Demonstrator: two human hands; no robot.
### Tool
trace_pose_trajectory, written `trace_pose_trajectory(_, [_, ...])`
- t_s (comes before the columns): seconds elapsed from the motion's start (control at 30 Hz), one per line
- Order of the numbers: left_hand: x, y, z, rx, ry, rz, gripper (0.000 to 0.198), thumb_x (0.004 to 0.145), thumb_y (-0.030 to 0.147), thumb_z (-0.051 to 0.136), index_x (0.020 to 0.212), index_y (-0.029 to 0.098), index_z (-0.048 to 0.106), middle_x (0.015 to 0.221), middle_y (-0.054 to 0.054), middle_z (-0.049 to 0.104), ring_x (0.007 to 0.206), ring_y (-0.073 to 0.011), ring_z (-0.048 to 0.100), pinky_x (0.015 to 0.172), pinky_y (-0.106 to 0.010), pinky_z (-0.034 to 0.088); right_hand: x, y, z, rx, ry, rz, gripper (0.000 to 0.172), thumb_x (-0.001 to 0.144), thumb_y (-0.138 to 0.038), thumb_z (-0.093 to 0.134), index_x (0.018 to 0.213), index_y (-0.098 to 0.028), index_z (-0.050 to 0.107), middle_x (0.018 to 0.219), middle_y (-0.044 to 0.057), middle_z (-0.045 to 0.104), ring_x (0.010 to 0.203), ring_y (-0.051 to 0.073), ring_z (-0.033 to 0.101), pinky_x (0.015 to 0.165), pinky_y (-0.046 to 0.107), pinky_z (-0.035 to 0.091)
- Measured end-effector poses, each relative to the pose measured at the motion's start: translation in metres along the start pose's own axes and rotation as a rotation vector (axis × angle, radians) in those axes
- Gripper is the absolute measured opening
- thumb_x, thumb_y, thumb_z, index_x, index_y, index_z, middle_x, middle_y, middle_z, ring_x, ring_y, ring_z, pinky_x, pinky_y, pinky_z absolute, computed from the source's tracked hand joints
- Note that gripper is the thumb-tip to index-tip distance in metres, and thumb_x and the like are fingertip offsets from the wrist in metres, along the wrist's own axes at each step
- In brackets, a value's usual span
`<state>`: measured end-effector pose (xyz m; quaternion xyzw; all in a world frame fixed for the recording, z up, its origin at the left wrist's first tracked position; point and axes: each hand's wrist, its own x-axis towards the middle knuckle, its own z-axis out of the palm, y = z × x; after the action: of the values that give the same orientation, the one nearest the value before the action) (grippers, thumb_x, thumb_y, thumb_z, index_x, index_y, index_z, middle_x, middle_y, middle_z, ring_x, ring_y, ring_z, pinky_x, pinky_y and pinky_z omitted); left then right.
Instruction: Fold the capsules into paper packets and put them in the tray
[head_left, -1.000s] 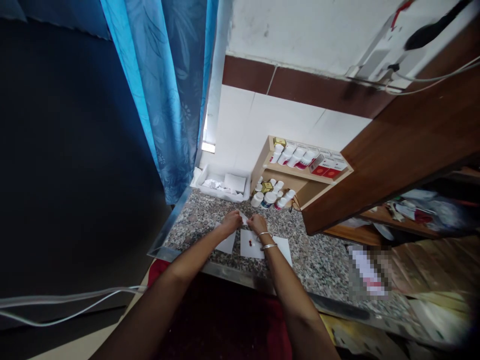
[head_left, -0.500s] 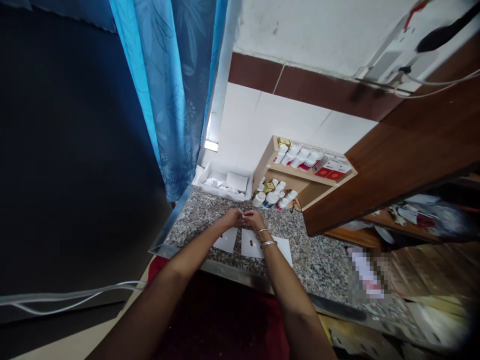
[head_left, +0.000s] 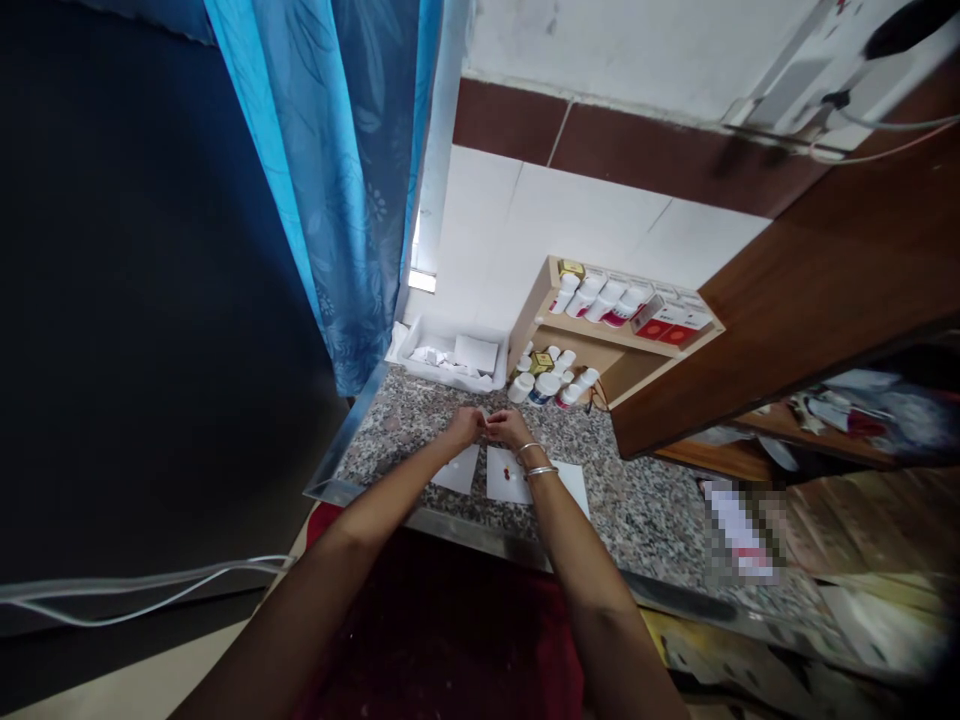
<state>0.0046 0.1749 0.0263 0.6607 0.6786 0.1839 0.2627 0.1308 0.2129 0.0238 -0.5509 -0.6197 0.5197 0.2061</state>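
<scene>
My left hand [head_left: 465, 426] and my right hand [head_left: 508, 427] meet fingertip to fingertip above a speckled granite counter [head_left: 645, 510]. Both are closed in a pinch on a small folded white paper [head_left: 486, 424] between them. Under my wrists lie white paper squares: a left one [head_left: 457, 470], a middle one [head_left: 504, 478] with small dark red pills [head_left: 509, 471] on it, and a right one [head_left: 574, 484]. My right wrist wears two metal bangles [head_left: 534, 460].
A white tray [head_left: 450, 362] of paper packets sits at the back of the counter. Beside it a small wooden shelf [head_left: 622, 340] holds white bottles and red boxes. A blue curtain [head_left: 337, 170] hangs at the left; a wooden panel [head_left: 810, 300] rises at the right.
My hands have closed together, so the white paper that showed between them a second ago is folded small in my fingertips. The view has shifted slightly.
</scene>
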Motion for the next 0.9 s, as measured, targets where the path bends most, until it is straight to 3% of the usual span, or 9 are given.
trace_pose_trajectory(0.37, [-0.003, 0.004, -0.003, 0.033, -0.003, -0.056, 0.023, 0.069, 0.029, 0.058, 0.082, 0.014, 0.071, 0.078, -0.010, 0.069, 0.077, -0.0199, 0.062, 0.073, -0.029, 0.047, -0.001, -0.003, 0.003, -0.144, 0.047, 0.063, 0.009, 0.056, -0.010, 0.063, 0.054, -0.015, 0.056, 0.041, -0.001, 0.056, 0.043, 0.012, 0.056, 0.042, 0.019, 0.045])
trace_pose_trajectory(0.7, [-0.008, 0.006, -0.008, 0.020, 0.013, -0.105, 0.022, 0.070, 0.023, 0.060, 0.086, 0.011, 0.068, 0.083, -0.011, 0.067, 0.080, -0.0197, 0.060, 0.074, -0.029, 0.045, 0.009, 0.005, 0.007, -0.268, 0.071, 0.055, 0.014, 0.057, -0.013, 0.067, 0.070, -0.012, 0.062, 0.040, -0.003, 0.054, 0.038, 0.010, 0.052, 0.038, 0.017, 0.038])
trace_pose_trajectory(0.9, [-0.016, 0.006, -0.002, 0.030, 0.155, -0.141, 0.029, 0.068, 0.018, 0.063, 0.096, 0.011, 0.059, 0.092, -0.010, 0.062, 0.081, -0.0182, 0.056, 0.071, -0.028, 0.043, 0.010, 0.011, 0.005, -0.284, 0.020, -0.022, 0.011, 0.054, -0.018, 0.066, 0.052, -0.012, 0.058, 0.037, -0.003, 0.050, 0.035, 0.009, 0.046, 0.038, 0.019, 0.034])
